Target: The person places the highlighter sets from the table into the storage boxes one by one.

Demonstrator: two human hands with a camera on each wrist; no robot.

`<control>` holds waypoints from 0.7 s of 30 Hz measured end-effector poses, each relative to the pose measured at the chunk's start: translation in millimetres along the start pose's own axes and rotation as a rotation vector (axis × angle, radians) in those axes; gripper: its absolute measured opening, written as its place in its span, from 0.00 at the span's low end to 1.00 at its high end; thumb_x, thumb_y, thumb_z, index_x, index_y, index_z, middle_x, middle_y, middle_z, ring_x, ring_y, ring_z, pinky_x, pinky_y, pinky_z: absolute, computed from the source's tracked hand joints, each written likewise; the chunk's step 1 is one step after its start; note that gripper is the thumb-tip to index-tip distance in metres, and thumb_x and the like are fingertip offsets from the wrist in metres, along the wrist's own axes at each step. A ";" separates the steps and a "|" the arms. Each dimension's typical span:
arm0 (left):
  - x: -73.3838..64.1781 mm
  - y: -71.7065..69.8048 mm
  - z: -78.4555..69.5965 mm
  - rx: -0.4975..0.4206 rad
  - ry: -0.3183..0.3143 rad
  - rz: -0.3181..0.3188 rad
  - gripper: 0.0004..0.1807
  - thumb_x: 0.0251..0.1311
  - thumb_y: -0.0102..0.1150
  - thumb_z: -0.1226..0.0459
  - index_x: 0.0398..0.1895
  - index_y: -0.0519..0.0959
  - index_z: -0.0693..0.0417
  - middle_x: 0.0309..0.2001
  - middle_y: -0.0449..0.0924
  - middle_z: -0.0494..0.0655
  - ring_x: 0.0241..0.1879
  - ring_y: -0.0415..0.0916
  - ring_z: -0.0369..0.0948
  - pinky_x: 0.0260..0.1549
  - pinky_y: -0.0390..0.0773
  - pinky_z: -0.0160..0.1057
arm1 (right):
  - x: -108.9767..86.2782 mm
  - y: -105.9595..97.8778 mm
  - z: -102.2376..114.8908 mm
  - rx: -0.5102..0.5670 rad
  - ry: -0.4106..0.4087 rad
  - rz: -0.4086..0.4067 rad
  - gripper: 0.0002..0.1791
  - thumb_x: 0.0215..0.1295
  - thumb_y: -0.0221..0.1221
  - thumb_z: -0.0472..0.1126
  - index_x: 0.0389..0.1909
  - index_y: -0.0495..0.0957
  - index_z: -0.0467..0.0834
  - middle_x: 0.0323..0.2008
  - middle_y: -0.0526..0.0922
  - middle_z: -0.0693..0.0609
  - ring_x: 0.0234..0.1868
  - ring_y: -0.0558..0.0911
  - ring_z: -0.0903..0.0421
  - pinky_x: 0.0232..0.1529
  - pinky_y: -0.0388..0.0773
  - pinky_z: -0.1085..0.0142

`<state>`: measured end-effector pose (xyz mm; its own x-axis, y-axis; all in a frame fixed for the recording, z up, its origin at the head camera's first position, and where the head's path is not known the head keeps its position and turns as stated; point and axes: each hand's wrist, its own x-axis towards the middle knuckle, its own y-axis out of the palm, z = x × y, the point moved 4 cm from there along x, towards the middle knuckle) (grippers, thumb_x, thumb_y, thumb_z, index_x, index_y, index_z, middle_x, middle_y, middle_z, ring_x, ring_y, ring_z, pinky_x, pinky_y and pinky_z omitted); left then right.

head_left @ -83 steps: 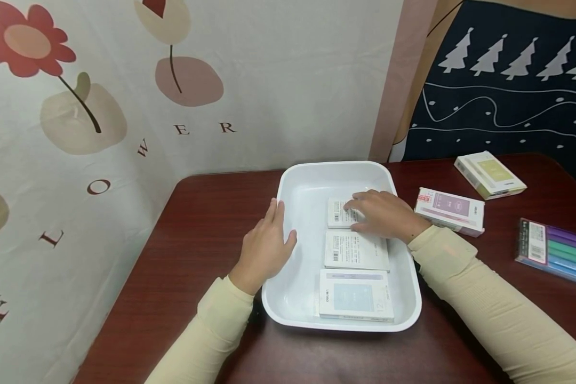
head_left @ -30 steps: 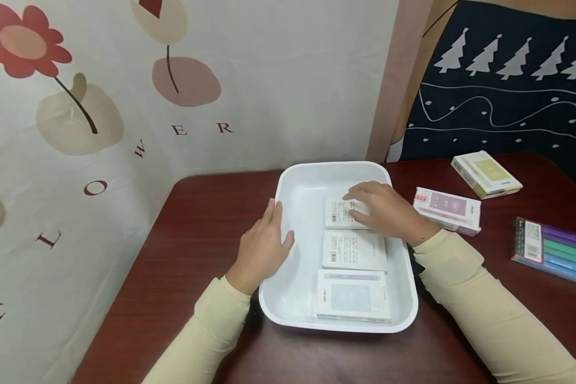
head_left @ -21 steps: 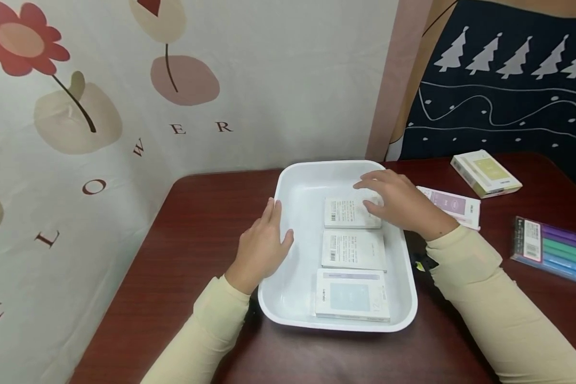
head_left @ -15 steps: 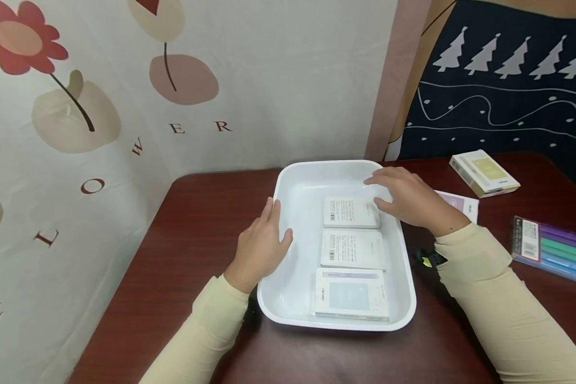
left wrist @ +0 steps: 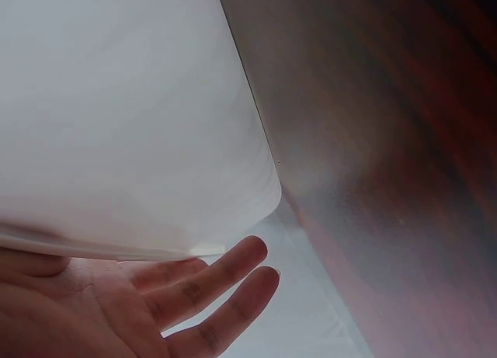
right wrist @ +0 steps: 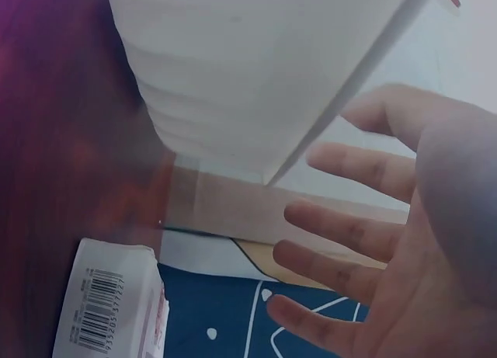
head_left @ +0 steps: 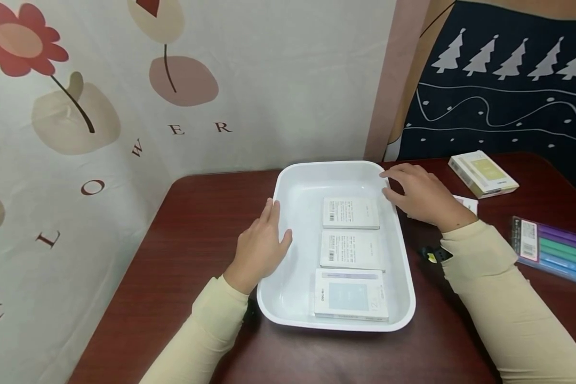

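Head view | left hand (head_left: 261,248), fingers straight, flanks left rim of white tray (head_left: 300,288); right hand (head_left: 424,198), fingers apart, grips nothing by far-right rim | tray on bench (head_left: 206,224), three boxes (head_left: 348,249) lined up inside | even, gentle side pressure should keep boxes aligned

Pale flower-print cloth (head_left: 288,80) behind a red-brown table (head_left: 206,229).
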<state>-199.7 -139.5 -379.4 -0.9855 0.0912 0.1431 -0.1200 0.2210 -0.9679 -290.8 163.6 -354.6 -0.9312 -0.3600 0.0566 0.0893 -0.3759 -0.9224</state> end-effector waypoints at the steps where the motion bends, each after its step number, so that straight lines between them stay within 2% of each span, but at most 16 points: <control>1: 0.0 0.0 0.0 -0.001 -0.001 0.000 0.37 0.68 0.56 0.54 0.76 0.61 0.60 0.77 0.57 0.57 0.51 0.82 0.52 0.29 0.80 0.46 | 0.0 -0.5 -1.2 0.005 0.008 0.000 0.25 0.72 0.55 0.44 0.68 0.72 0.40 0.71 0.66 0.34 0.71 0.63 0.33 0.66 0.58 0.31; 6: 0.0 -0.4 0.1 -0.006 -0.009 0.007 0.37 0.68 0.56 0.54 0.76 0.60 0.60 0.78 0.56 0.56 0.52 0.82 0.53 0.31 0.81 0.49 | 0.4 -2.8 -6.9 0.017 0.043 0.016 0.27 0.71 0.54 0.41 0.69 0.69 0.41 0.71 0.64 0.33 0.71 0.61 0.31 0.66 0.56 0.28; 11: 0.2 0.0 0.8 -0.007 -0.015 0.012 0.37 0.68 0.55 0.54 0.76 0.60 0.59 0.78 0.56 0.56 0.52 0.82 0.53 0.33 0.82 0.50 | 0.9 -2.9 -12.5 0.012 0.064 0.039 0.29 0.68 0.55 0.39 0.70 0.67 0.40 0.71 0.63 0.31 0.69 0.63 0.29 0.64 0.58 0.28; 21: -0.8 0.2 0.9 -0.017 0.004 -0.013 0.37 0.68 0.57 0.54 0.75 0.61 0.60 0.77 0.58 0.57 0.49 0.83 0.52 0.25 0.77 0.43 | 0.1 -1.3 -26.1 -0.057 0.100 0.148 0.36 0.63 0.59 0.43 0.72 0.64 0.38 0.69 0.62 0.25 0.65 0.63 0.24 0.61 0.55 0.24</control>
<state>-199.0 -140.4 -379.9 -0.9834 0.0917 0.1567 -0.1311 0.2385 -0.9623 -300.2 186.3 -363.4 -0.9401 -0.3201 -0.1170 0.2103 -0.2747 -0.9383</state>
